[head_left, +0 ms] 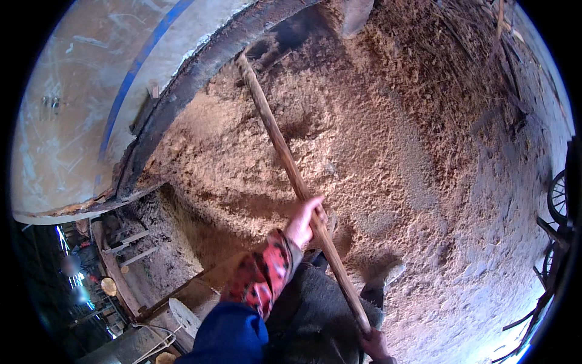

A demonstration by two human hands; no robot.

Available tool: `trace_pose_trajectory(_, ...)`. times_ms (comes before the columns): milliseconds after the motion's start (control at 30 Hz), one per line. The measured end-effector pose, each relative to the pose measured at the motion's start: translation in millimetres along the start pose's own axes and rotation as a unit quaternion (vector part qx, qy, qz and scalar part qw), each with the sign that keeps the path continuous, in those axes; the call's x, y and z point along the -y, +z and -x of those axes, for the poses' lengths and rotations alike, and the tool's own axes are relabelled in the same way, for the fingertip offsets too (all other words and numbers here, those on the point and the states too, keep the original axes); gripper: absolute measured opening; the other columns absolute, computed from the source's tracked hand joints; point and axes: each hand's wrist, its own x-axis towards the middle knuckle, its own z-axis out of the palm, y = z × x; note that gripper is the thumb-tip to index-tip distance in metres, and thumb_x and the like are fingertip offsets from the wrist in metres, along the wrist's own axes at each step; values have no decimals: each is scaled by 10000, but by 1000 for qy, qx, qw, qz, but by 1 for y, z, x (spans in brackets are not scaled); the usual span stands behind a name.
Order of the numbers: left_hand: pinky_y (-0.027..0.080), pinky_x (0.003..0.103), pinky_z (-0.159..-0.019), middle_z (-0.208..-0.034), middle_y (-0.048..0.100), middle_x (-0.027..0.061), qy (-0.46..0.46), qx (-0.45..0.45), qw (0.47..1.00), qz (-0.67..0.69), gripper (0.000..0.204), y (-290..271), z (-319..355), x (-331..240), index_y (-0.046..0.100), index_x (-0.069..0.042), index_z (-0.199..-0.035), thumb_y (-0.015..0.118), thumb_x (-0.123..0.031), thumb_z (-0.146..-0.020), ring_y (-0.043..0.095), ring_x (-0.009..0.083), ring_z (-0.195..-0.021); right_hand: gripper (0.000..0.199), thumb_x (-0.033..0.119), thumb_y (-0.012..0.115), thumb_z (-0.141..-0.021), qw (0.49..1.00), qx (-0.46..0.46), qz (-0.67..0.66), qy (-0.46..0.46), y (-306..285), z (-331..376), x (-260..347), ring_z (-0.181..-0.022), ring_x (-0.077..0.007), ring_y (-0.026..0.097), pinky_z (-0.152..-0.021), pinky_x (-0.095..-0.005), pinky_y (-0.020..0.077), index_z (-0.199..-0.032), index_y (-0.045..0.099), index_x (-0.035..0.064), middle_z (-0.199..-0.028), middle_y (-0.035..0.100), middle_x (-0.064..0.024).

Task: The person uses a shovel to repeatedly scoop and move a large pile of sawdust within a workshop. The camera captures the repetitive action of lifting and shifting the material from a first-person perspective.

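A long wooden pole (280, 142) slants across the view from the lower right up to the far left. My left hand (303, 223), in a red patterned sleeve with blue above it, is closed round the pole's middle. Nearer me, my right hand (374, 344) grips its lower end. The far end reaches a shadowed spot under a dark curved edge, where a dark head or bar is hard to make out. Under the pole lies a spread of loose tan material (339, 145) that looks like sawdust or wood shavings.
A pale panel with a blue stripe (130, 79) stands at the upper left. Thin sticks (451, 36) lie at the far right. A wheel (558, 197) shows at the right edge. Cut logs (109, 286) and timber are at lower left. My shoe (393, 274) rests on the ground.
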Motion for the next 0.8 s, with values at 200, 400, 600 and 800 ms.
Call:
trace_pose_trajectory(200, 485, 299, -493, -631, 530, 30, 144, -1, 982, -121, 175, -15, -83, -119, 534, -57, -770, 669, -169, -776, 537, 150, -536, 307, 307, 659, -710, 995, 28, 27, -95, 31, -108, 139, -692, -355, 613, -627, -435, 481, -755, 575, 15, -681, 606, -190)
trace_pose_trajectory(400, 452, 317, -405, -611, 537, 38, 173, -115, 963, -172, 152, -37, -125, -106, 532, -55, -752, 664, -130, -759, 519, 153, -482, 300, 302, 677, -702, 995, -1, 82, -63, 55, -134, 170, -677, -351, 613, -604, -429, 479, -752, 573, 24, -660, 598, -181)
trace_pose_trajectory(600, 452, 313, -409, -612, 533, 29, 147, -118, 968, -166, 134, -45, -124, -108, 538, -43, -768, 651, -114, -754, 513, 139, -488, 289, 300, 670, -705, 994, 30, 32, -97, 58, -124, 170, -672, -359, 608, -598, -432, 479, -731, 563, 32, -655, 599, -170)
trace_pose_trajectory(800, 404, 288, -367, -580, 498, 22, 196, -125, 962, -144, 198, -42, -139, -131, 511, -60, -710, 693, -133, -736, 466, 134, -440, 290, 327, 633, -725, 992, 4, 29, -124, 70, -144, 186, -632, -375, 601, -578, -459, 481, -773, 566, 49, -644, 598, -181)
